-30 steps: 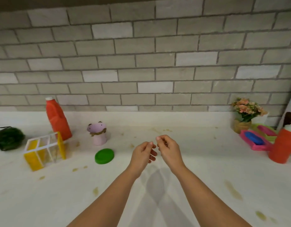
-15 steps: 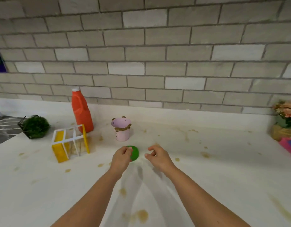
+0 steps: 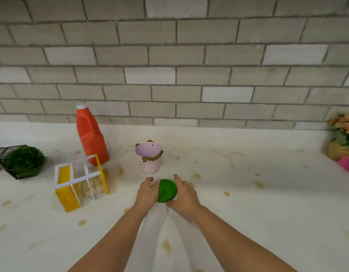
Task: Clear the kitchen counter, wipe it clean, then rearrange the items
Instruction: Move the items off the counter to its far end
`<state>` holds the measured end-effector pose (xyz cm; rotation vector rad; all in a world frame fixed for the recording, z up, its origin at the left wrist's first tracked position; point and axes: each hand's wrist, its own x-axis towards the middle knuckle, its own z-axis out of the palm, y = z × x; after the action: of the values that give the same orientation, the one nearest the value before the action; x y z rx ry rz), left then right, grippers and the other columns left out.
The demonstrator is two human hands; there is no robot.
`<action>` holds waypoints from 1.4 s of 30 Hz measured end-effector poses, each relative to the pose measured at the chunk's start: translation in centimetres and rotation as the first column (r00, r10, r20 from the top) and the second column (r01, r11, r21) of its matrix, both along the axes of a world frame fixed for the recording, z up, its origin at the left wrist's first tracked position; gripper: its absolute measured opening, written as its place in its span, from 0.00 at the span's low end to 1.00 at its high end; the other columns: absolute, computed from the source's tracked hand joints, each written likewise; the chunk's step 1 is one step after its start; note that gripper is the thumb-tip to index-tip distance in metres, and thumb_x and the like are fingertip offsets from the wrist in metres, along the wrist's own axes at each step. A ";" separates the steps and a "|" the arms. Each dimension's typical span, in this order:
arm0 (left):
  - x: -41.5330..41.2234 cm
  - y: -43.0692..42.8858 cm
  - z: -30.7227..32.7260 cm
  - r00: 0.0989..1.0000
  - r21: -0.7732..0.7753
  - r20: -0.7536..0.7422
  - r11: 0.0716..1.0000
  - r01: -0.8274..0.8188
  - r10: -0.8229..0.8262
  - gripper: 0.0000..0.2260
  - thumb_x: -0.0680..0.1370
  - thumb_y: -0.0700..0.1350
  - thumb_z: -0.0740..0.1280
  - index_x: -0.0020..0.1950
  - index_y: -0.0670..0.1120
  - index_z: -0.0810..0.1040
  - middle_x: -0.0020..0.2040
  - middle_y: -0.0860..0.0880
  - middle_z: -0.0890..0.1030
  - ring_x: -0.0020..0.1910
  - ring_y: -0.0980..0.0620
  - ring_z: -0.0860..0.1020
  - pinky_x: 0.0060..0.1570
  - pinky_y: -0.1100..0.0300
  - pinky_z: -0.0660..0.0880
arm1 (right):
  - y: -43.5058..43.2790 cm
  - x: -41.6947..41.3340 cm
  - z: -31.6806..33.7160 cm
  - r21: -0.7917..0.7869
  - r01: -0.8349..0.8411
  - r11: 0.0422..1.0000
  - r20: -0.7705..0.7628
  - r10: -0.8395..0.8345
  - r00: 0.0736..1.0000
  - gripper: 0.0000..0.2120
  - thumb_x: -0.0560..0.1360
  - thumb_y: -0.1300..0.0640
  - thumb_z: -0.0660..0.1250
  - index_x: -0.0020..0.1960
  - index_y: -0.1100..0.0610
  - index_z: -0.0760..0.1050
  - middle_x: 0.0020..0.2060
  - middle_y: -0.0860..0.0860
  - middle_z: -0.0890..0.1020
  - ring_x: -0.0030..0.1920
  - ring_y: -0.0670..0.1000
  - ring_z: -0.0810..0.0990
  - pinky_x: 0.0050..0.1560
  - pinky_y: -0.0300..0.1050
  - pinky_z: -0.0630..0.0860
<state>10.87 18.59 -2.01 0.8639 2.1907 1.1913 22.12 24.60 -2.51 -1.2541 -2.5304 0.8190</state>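
1. The green lid (image 3: 167, 191) sits at the middle of the white counter (image 3: 268, 213), just in front of the pink pot (image 3: 150, 158), with one of the hands on each side of it.
2. The left hand (image 3: 147, 193) is at the lid's left edge, its fingers curled round the rim.
3. The right hand (image 3: 184, 195) lies against the lid's right edge with the forefinger straight and pointing towards the wall. Whether it grips the lid cannot be told.
4. Left of the pot, an orange bottle (image 3: 90, 138) with a white cap stands upright near the brick wall.
5. A yellow and white rack (image 3: 79, 181) stands just in front of the bottle.
6. A green plant (image 3: 22, 161) in a black wire holder sits at the far left.
7. A flower basket (image 3: 342, 146) stands at the right edge.
8. Brownish stains (image 3: 258, 183) are scattered across the counter.
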 end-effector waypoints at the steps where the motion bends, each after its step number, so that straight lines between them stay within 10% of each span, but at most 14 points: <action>1: -0.1 0.2 -0.1 1.000 -0.018 0.014 1.000 0.025 -0.025 0.20 0.81 0.49 0.56 0.71 0.42 0.64 0.67 0.40 0.70 0.65 0.42 0.70 0.65 0.52 0.68 | -0.1 -0.4 -0.1 0.024 0.000 1.000 0.026 -0.001 1.000 0.43 0.70 0.49 0.70 0.76 0.49 0.48 0.67 0.54 0.68 0.67 0.56 0.64 0.64 0.48 0.66; 17: 6.4 5.7 2.6 0.966 0.143 0.142 0.971 0.194 -0.214 0.15 0.81 0.44 0.57 0.61 0.37 0.74 0.58 0.41 0.77 0.50 0.47 0.74 0.48 0.59 0.68 | 1.0 7.4 1.7 -0.038 0.277 0.960 -0.333 -0.273 0.902 0.43 0.66 0.52 0.75 0.75 0.52 0.55 0.63 0.53 0.68 0.65 0.52 0.70 0.65 0.44 0.69; 35: 37.0 15.7 5.5 0.790 0.334 0.388 0.871 0.360 -0.475 0.14 0.78 0.36 0.61 0.63 0.37 0.72 0.61 0.38 0.75 0.57 0.42 0.76 0.61 0.48 0.73 | 6.9 38.1 5.7 0.058 0.609 0.791 -0.425 -0.533 0.732 0.24 0.69 0.49 0.74 0.60 0.58 0.71 0.55 0.52 0.73 0.53 0.49 0.73 0.50 0.34 0.68; 42: 43.5 18.8 5.8 0.609 0.331 0.626 0.874 0.357 -0.486 0.18 0.78 0.33 0.60 0.68 0.38 0.66 0.60 0.36 0.75 0.42 0.47 0.79 0.39 0.59 0.77 | 10.5 44.4 4.7 0.051 0.646 0.761 -0.449 -0.561 0.696 0.24 0.69 0.51 0.74 0.60 0.58 0.71 0.56 0.52 0.73 0.51 0.45 0.70 0.50 0.30 0.65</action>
<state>54.39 37.40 3.74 0.7679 1.1888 1.2057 66.51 35.11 2.23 -1.5208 -1.6430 0.5575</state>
